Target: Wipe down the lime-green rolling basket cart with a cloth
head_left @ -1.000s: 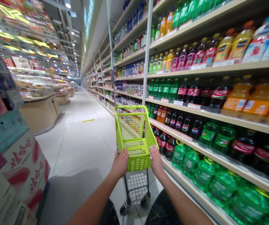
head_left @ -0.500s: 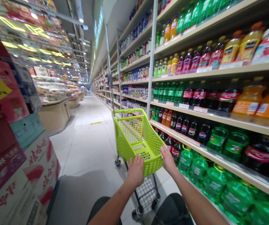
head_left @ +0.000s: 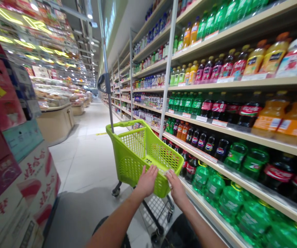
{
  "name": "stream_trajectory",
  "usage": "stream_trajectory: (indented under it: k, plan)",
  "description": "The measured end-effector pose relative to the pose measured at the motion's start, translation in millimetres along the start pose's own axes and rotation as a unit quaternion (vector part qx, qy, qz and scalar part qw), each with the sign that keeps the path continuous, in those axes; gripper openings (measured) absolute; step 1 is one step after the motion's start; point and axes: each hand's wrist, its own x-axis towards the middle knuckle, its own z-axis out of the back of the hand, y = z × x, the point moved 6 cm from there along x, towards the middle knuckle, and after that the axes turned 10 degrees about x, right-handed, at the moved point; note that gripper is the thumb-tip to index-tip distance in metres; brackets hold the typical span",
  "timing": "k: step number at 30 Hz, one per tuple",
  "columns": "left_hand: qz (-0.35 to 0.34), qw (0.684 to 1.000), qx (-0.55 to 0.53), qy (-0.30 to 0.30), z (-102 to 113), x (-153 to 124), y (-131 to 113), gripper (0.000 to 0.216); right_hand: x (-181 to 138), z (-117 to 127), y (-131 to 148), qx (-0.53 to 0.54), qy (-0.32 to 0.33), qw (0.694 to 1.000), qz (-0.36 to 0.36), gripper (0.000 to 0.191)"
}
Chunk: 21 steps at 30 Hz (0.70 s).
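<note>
Pale floor tiles run toward 11 o'clock past long drink shelves, with two hands at a lime-green cart.

Just below centre, toward 6 o'clock, the cart stands on its wheels, its pole rising toward 11. The left hand rests its slightly bent fingers on the near rim; the right hand curls its fingers at the near corner, with something pale, too blurred to name, at the fingertips. How tightly either grips the rim, I cannot tell. Large green bottles line the low shelf at 4 o'clock; printed cartons stack up at 8, a display counter at 9.
</note>
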Motion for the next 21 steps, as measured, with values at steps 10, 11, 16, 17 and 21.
stream_trajectory:
  k: [10, 11, 16, 17, 21]
  plan:
    - [0.109, 0.993, 0.048, 0.025, 7.2, -1.3, 82.8, 0.068, 12.4, 17.1, -34.4, -0.085, -0.085, 0.991, -0.061, 0.053]
    - [0.107, 0.993, 0.047, 0.02, 5.5, -2.6, 83.1, 0.069, 17.9, 10.7, -29.9, -0.081, -0.082, 0.992, -0.055, 0.054]
    - [0.168, 0.984, 0.061, -0.016, 8.4, -12.3, 104.6, 0.069, 38.6, 1.0, -22.2, -0.059, -0.04, 0.997, -0.002, 0.058]
    - [0.177, 0.982, 0.068, -0.017, 10.2, -14.7, 110.4, 0.069, 39.0, 6.3, -27.8, -0.066, -0.04, 0.997, -0.009, 0.056]
    - [0.161, 0.984, 0.082, -0.008, 15.1, -20.9, 115.9, 0.071, 37.2, 22.1, -46.2, -0.095, -0.076, 0.99, -0.067, 0.051]
